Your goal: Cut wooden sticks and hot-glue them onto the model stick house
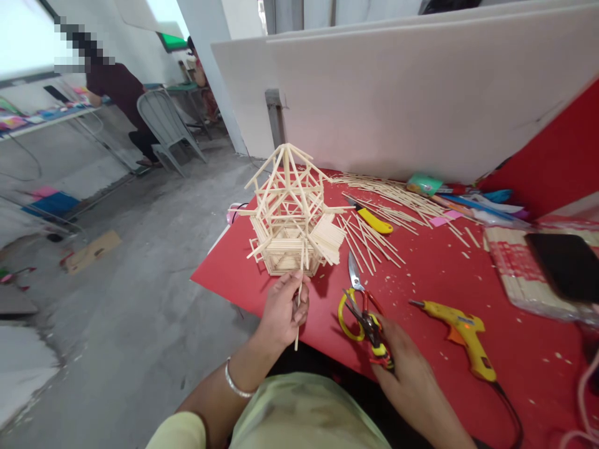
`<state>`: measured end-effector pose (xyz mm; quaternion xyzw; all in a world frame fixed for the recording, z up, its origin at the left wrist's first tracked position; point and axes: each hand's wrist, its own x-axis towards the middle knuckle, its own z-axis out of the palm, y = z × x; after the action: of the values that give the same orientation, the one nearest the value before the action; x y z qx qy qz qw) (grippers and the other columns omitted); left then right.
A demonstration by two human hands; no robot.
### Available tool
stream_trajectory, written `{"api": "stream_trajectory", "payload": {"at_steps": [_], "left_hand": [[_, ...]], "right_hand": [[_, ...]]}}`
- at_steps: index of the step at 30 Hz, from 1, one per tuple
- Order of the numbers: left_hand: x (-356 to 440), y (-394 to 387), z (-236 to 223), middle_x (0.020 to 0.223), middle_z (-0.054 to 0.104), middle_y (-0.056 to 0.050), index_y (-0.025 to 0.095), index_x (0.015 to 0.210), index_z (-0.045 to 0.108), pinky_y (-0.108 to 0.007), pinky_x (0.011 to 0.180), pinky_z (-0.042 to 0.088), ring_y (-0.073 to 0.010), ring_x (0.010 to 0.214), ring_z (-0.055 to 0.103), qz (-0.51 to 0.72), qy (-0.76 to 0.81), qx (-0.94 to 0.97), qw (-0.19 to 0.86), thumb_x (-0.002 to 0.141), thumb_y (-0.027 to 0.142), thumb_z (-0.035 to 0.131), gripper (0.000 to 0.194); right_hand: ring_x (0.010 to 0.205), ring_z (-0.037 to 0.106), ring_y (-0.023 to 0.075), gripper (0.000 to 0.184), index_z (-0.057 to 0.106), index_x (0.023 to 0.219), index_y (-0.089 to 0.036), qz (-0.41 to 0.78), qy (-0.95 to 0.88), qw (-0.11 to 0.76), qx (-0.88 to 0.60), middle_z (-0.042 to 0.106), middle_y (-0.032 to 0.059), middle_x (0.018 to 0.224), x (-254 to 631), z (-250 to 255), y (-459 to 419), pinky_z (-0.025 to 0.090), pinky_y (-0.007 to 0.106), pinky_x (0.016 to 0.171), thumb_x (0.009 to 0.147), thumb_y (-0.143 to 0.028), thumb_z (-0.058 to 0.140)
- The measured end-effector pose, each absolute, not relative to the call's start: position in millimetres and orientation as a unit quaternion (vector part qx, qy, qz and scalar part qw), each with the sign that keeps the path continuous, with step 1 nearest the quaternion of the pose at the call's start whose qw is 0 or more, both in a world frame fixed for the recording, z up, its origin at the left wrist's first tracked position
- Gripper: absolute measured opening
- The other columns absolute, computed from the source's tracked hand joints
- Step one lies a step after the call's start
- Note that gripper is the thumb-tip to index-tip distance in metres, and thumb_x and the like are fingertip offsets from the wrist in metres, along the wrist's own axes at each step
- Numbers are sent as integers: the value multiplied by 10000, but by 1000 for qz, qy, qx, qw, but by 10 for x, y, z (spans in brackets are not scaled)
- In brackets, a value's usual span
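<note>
My left hand [286, 305] pinches a thin wooden stick [297, 330], its upper end against or just in front of the stick model. That model [287, 212], a pagoda-like frame with a peaked roof and slatted panels, stands on the red table. In my right hand [407, 362] is a pair of pruning shears [372, 333] with red and yellow handles, fingers closed round it and blades pointing up and left. Just beyond the shears lie scissors [355, 274] with a yellow and a red handle, partly overlapped by the shears in this view.
A yellow glue gun [461, 330] lies on the red table [421, 274], right of my hand. Loose sticks [397, 199], a yellow-handled knife [372, 218] and a phone [566, 265] on packed sticks lie farther back. White boards [402, 93] stand behind. A person [116, 93] sits at far left.
</note>
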<state>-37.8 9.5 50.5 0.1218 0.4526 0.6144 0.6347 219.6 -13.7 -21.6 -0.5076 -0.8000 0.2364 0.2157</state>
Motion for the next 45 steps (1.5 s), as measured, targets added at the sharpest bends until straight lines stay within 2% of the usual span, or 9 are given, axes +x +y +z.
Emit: {"api": "stream_trajectory", "payload": {"at_steps": [22, 45], "left_hand": [[-343, 95, 527, 540, 509, 70, 169, 811, 557, -148, 284, 168, -26, 291, 322, 616, 456, 114, 633, 776, 424, 741, 317], [-232, 111, 565, 558, 522, 68, 173, 871, 580, -152, 291, 184, -28, 299, 326, 631, 451, 98, 624, 783, 421, 727, 301]], "right_hand": [[1267, 537, 309, 618, 372, 1424, -232, 242, -798, 208, -512, 554, 138, 1357, 2188, -208, -141, 473, 523, 1040, 820, -267, 501], [1262, 545, 304, 620, 392, 1413, -234, 260, -792, 210, -512, 564, 130, 1350, 2168, -149, -128, 479, 506, 1032, 806, -255, 517]]}}
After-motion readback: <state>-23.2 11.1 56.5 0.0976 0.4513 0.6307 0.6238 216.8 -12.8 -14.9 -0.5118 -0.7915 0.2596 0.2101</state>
